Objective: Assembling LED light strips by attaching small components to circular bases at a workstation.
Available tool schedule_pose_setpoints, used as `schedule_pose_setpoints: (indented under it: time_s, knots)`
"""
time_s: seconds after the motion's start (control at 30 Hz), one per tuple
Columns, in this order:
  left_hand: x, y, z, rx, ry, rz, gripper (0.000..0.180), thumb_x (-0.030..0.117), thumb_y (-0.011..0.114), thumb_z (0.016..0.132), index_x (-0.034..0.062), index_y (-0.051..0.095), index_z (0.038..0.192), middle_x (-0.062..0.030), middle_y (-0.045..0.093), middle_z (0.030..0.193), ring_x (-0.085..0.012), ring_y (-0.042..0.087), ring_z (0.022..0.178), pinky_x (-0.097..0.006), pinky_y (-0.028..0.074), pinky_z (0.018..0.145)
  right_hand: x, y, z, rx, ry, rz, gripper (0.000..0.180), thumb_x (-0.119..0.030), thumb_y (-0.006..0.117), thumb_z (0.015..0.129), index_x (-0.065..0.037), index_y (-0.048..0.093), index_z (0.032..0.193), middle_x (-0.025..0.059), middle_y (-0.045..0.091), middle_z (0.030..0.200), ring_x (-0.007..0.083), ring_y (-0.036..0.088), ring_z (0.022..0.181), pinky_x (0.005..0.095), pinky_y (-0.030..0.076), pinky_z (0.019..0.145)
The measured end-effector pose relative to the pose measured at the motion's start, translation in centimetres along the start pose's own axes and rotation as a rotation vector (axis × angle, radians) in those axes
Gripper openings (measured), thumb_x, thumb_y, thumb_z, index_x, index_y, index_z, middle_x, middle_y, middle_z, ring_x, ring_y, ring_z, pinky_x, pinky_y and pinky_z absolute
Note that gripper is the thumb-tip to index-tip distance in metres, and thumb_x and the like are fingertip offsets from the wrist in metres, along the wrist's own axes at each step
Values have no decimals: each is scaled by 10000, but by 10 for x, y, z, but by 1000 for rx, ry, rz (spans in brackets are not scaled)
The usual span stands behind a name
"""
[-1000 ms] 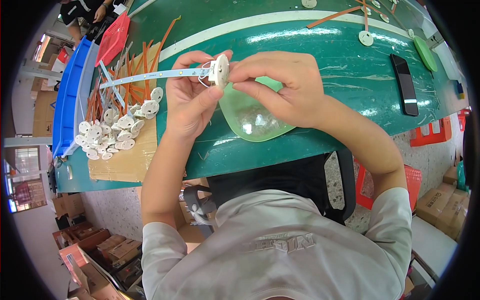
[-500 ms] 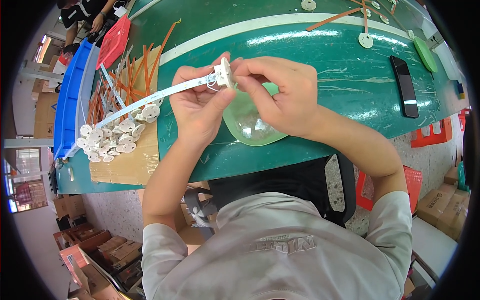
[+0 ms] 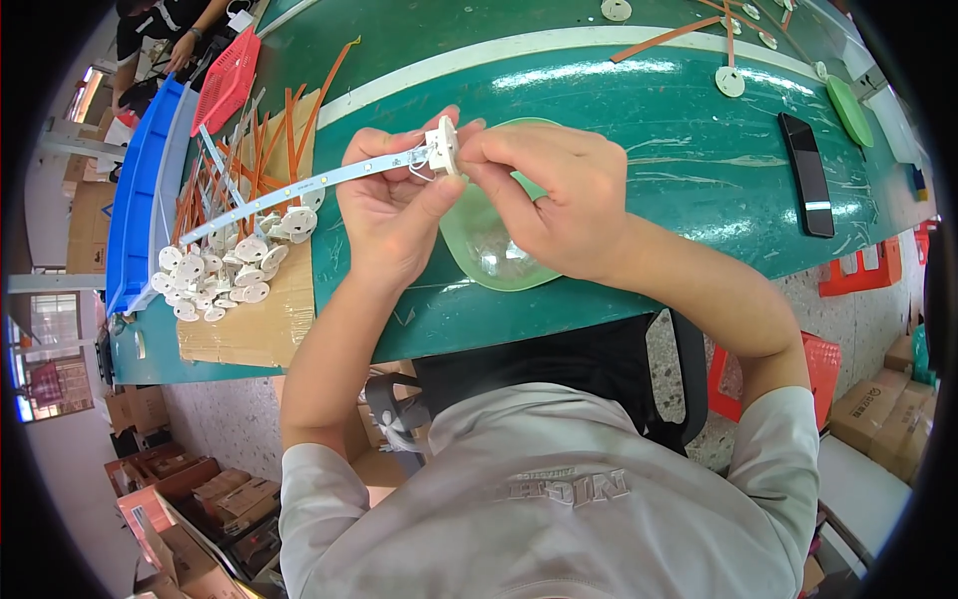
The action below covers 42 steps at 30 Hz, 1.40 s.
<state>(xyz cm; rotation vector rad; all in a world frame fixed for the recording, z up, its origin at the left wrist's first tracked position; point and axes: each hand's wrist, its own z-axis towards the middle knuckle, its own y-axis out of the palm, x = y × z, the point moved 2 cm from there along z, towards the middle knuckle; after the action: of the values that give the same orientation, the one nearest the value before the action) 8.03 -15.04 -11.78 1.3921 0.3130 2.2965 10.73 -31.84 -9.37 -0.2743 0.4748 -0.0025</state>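
Observation:
My left hand (image 3: pixel 387 215) is closed around a white round end cap (image 3: pixel 442 148), which is tilted on its edge. From the cap a narrow pale LED strip (image 3: pixel 299 188) runs out to the left, with thin white wires at the joint. At the cap's right face, my right hand (image 3: pixel 574 190) pinches with thumb and forefinger; whatever lies between the fingertips is too small to make out. Below the hands stands a light green bowl (image 3: pixel 459 232) with small shiny pieces in it, partly covered by my right hand.
On the left, a heap of white caps (image 3: pixel 225 275) with brownish strips lies on cardboard (image 3: pixel 289 334), beside a blue bin (image 3: pixel 140 210) and red basket (image 3: pixel 228 82). A black phone (image 3: pixel 806 175) and green dish (image 3: pixel 848 110) lie right. A co-worker's hand (image 3: pixel 183 50) shows far left.
The LED strip has turned slightly, its lit-dotted face showing more, and its free end has swung a little left. Both hands have shifted slightly left. The co-worker's hand has moved.

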Motion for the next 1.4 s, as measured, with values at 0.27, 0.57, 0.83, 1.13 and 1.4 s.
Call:
schedule_pose_setpoints:
  time_s: [0.27, 0.57, 0.83, 1.13, 1.4]
  knots:
    - [22, 0, 5, -20, -110, 286, 385, -105, 749, 777, 6, 533, 1076, -198, 678, 1138, -230, 663, 1092, -371, 560, 914, 0, -7, 6, -130, 64, 63, 96, 39, 709, 812, 20, 706, 906, 130, 735, 866, 221, 724, 737, 287, 576, 681]
    - [105, -36, 11, 53, -418, 740, 541, 77, 776, 798, -46, 567, 1281, -51, 681, 864, -111, 650, 768, -258, 529, 720, 14, -21, 36, -127, -325, -89, 130, -48, 775, 757, -50, 705, 867, 81, 701, 845, 263, 681, 805, 331, 562, 696]
    - [189, -83, 22, -84, -629, 1675, 624, 201, 780, 709, -125, 572, 1198, -92, 614, 586, -141, 629, 557, -296, 491, 560, 167, -88, 82, -341, -235, -927, 169, -65, 668, 733, -87, 695, 898, 52, 699, 978, 300, 618, 969, 397, 523, 849]
    - [169, -79, 17, -81, -557, 2032, 448, 351, 701, 713, -93, 663, 756, -301, 641, 735, -450, 662, 736, -501, 541, 695, 216, -101, 56, -222, 349, -696, 215, -136, 698, 818, -69, 747, 1017, 159, 705, 868, 323, 691, 823, 408, 535, 785]
    - [153, -58, 30, -239, -717, 2301, 426, 368, 671, 731, -56, 681, 772, -264, 679, 798, -411, 688, 805, -500, 559, 729, 101, -42, 60, -120, -115, -343, 216, -25, 698, 828, -67, 738, 1036, 95, 721, 964, 281, 674, 898, 365, 555, 772]
